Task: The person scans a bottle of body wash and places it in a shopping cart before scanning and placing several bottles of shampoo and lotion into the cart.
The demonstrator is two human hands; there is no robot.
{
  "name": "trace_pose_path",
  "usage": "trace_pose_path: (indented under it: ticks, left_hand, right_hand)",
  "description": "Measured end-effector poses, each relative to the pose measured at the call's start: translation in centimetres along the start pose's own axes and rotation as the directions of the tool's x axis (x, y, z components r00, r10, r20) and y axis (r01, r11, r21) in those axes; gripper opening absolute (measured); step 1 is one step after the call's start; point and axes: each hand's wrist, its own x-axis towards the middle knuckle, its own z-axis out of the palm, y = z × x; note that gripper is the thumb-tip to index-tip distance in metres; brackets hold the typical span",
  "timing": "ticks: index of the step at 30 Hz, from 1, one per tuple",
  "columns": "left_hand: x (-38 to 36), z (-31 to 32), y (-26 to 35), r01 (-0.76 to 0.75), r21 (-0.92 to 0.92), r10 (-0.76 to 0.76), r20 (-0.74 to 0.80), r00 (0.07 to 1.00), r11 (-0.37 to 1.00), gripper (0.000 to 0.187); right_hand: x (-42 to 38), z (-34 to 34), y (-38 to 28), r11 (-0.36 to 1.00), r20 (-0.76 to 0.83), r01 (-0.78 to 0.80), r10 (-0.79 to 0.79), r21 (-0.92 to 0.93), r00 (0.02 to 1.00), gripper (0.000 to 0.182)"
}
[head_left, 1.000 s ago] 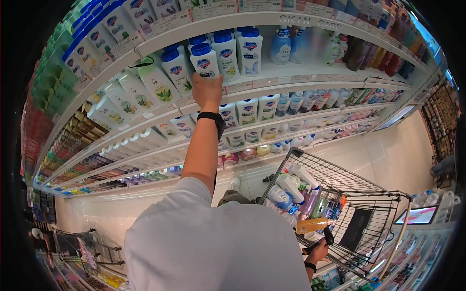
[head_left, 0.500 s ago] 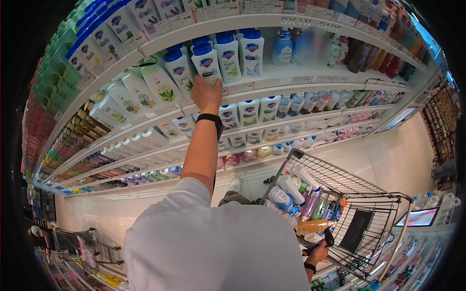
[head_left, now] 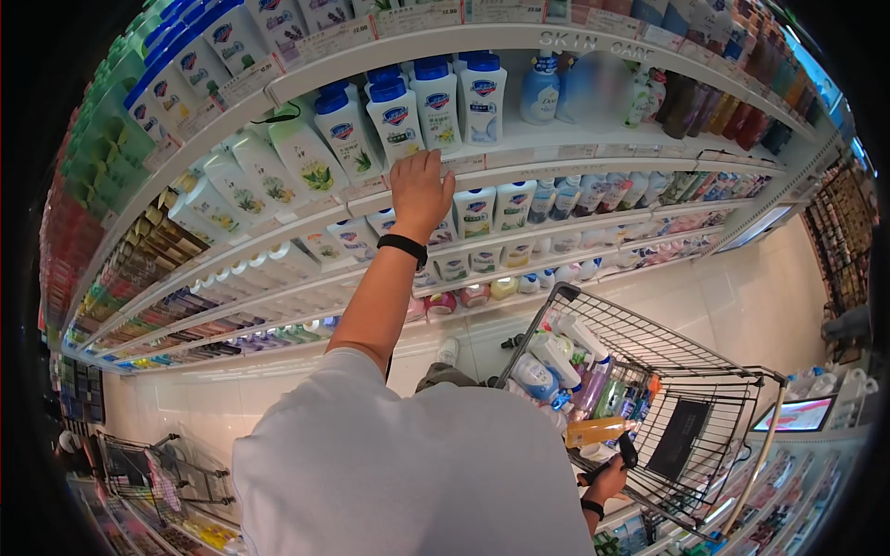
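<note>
My left hand (head_left: 422, 193), with a black wristband, is at the front edge of a shelf. Its fingers stretch toward the foot of a white body wash bottle (head_left: 394, 120) with a blue cap, and it holds nothing I can see. Similar bottles stand on both sides, among them a white bottle (head_left: 438, 109) to its right and another white bottle (head_left: 347, 137) to its left. Low on the right, my right hand (head_left: 607, 482) is closed around the black handle (head_left: 629, 454) of a shopping cart (head_left: 640, 320); its fingertips are partly hidden.
Pump and squeeze bottles (head_left: 547, 366) lie heaped in the cart, with an orange bottle (head_left: 596, 431) near the handle. Shelves of toiletries curve across the front. A second cart (head_left: 153, 473) stands at lower left, beside a person. A lit screen (head_left: 795, 414) is at right.
My left hand has drawn back from the blue-capped bottle, down and slightly right, and its fingers have straightened. The bottle stands on the shelf. My right hand stays on the cart handle.
</note>
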Motion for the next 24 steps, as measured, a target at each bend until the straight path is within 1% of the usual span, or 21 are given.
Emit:
trace_pose_path:
  ticks: [2, 3, 5, 6, 8, 12, 14, 16, 17, 18, 19, 21, 24]
  left_hand:
    - [0.2, 0.7, -0.6, -0.065, 0.036, 0.061, 0.082, 0.995, 0.997, 0.042]
    - [0.3, 0.9, -0.8, -0.067, 0.034, 0.064, 0.080, 0.995, 0.997, 0.042]
    - [0.2, 1.1, -1.6, -0.131, 0.144, 0.096, 0.229, 0.969, 0.981, 0.045]
    - [0.3, 0.8, -1.7, -0.132, 0.144, 0.097, 0.228, 0.969, 0.981, 0.045]
    - [0.5, 0.1, -1.7, -0.140, 0.143, 0.092, 0.300, 0.950, 0.980, 0.045]
    - [0.7, -0.3, -1.9, -0.157, 0.148, 0.105, 0.309, 0.945, 0.976, 0.045]
    - [1.0, -1.0, -1.6, -0.113, 0.160, 0.039, 0.403, 0.914, 0.981, 0.046]
    - [0.9, -0.9, -1.9, -0.109, 0.165, 0.035, 0.398, 0.917, 0.980, 0.046]
    - [0.8, -0.8, -2.1, -0.105, 0.170, 0.030, 0.394, 0.919, 0.980, 0.046]
    - [0.7, -0.7, -2.4, -0.106, 0.170, 0.031, 0.394, 0.919, 0.980, 0.046]
    - [0.6, -0.5, -2.6, -0.102, 0.157, 0.035, 0.382, 0.923, 0.982, 0.047]
    - [0.5, -0.4, -2.9, -0.099, 0.144, 0.039, 0.371, 0.928, 0.985, 0.047]
    - [0.5, -0.6, -2.9, -0.096, 0.150, 0.032, 0.380, 0.924, 0.984, 0.046]
  right_hand:
    - [-0.1, 0.1, -0.1, 1.000, -0.015, -0.001, 0.001, 0.003, 1.000, 0.051]
    - [-0.3, 0.1, -0.3, 1.000, -0.032, -0.003, 0.003, 0.008, 0.999, 0.051]
    - [-0.6, -0.3, -0.9, 1.000, -0.014, -0.014, 0.014, 0.004, 1.000, 0.051]
    - [-0.7, -0.5, -1.1, 1.000, 0.006, -0.023, 0.023, -0.004, 1.000, 0.051]
    - [-0.8, -0.4, -1.2, 1.000, -0.005, -0.023, 0.023, -0.001, 1.000, 0.050]
    - [-1.0, -0.6, -1.5, 1.000, -0.001, -0.018, 0.018, 0.000, 1.000, 0.050]
    - [-1.1, -0.5, -1.5, 1.000, -0.010, -0.011, 0.012, 0.013, 1.000, 0.050]
    - [-0.8, -0.3, -1.0, 1.000, -0.019, -0.006, 0.007, 0.026, 1.000, 0.050]
    - [-0.1, -0.1, 0.0, 0.997, 0.016, -0.010, 0.009, 0.082, 1.000, 0.050]
    - [-0.3, -0.3, -0.5, 0.990, 0.051, -0.016, 0.009, 0.137, 0.999, 0.050]
    - [-0.6, -0.4, -0.9, 0.990, 0.052, -0.017, 0.010, 0.137, 0.999, 0.050]
    - [-1.5, -0.8, -2.1, 1.000, -0.029, -0.003, 0.004, 0.018, 1.000, 0.049]
    - [-1.2, -0.5, -1.5, 1.000, -0.035, 0.011, -0.010, 0.019, 0.999, 0.048]
